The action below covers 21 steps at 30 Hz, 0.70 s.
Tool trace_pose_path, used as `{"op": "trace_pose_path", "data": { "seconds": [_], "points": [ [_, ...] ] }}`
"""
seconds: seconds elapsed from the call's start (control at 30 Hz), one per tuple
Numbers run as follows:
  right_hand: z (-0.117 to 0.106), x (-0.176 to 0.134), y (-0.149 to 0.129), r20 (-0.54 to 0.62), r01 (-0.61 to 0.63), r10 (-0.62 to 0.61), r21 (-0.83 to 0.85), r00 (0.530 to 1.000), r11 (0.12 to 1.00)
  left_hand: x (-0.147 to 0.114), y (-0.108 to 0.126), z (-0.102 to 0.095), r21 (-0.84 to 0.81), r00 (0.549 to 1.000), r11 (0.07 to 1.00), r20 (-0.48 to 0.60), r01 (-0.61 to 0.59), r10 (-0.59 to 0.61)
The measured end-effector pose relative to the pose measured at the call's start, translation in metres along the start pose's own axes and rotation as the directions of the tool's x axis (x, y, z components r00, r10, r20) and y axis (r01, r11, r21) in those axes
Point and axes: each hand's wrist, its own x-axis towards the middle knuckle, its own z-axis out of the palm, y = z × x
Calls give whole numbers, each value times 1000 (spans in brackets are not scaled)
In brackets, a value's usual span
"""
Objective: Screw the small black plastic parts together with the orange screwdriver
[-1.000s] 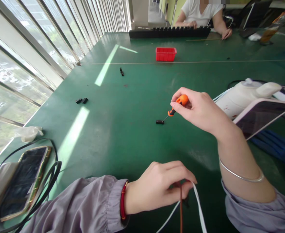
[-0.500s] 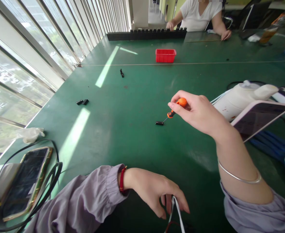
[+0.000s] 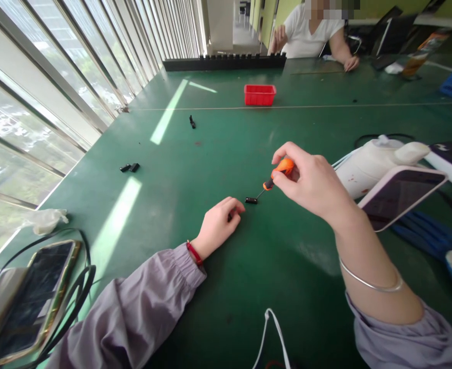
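Here the green desk carries a red bin, a long black rack and a small black block.

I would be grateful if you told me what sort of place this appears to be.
Probably a shared workroom or light-assembly space: a person is across the long green table, the right hand holds an orange screwdriver at a small black part, and a red bin stands farther back.

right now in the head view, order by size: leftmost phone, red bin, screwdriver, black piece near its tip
1. Leftmost phone
2. Red bin and screwdriver: unsure; right fingers partly cover the screwdriver
3. Black piece
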Motion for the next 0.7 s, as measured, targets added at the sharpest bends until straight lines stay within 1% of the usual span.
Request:
{"op": "trace_pose_path", "data": {
  "seconds": [0.03,0.07,0.1,0.17,0.23,0.3,0.37,0.43,0.53,0.7],
  "points": [
    [0,0,0,-4,-1,1,-18,1000,1000,4,-5,2,0,998,1000,-58,21,-21],
    [1,0,0,-12,-4,3,-41,1000,999,8,-9,3,19,996,999,-85,27,-25],
    [1,1,0,-23,-6,5,-66,1000,998,12,-12,3,54,996,998,-86,17,-12],
    [2,1,1,-49,-13,8,-104,999,994,22,-15,3,145,998,989,-53,-28,36],
    [2,2,3,-56,-18,12,-109,998,994,33,-16,2,191,996,978,8,-84,84],
    [2,2,4,-43,-29,26,-76,999,997,44,-17,1,188,991,974,61,-128,118],
    [1,3,5,-37,-39,37,-31,999,999,52,-19,0,164,988,976,87,-143,130],
    [1,3,5,-36,-28,28,-2,999,1000,56,-21,0,150,987,978,93,-142,129],
    [2,4,5,-17,3,-4,-15,1000,1000,57,-22,1,152,989,979,75,-136,126],
    [5,8,9,7,-38,39,-61,999,997,56,-23,3,147,992,982,60,-116,108]
  ]
}}
